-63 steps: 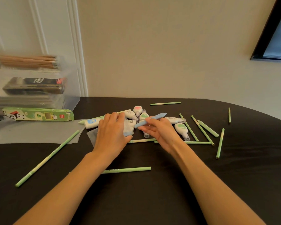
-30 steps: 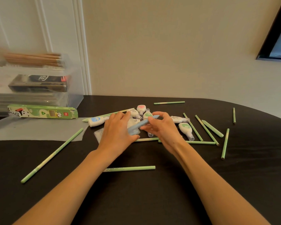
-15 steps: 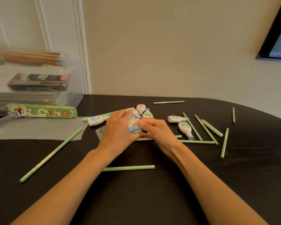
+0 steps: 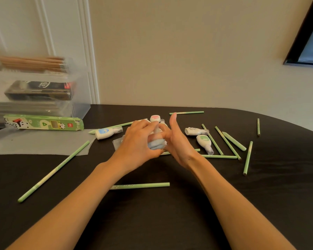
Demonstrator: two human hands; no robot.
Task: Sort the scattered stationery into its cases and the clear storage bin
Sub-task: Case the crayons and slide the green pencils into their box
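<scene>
Black table [image 4: 170,222]: left hand [image 4: 137,143] fingers curled round blue pieces [image 4: 156,144]; right hand [image 4: 177,141] fingers relaxed, touching them.

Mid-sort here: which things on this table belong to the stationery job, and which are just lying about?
Job:
green pencils
green pencil box
correction tapes
blue items held between left hand and right hand
clear storage bin

Lying about:
translucent sheet
window
</scene>
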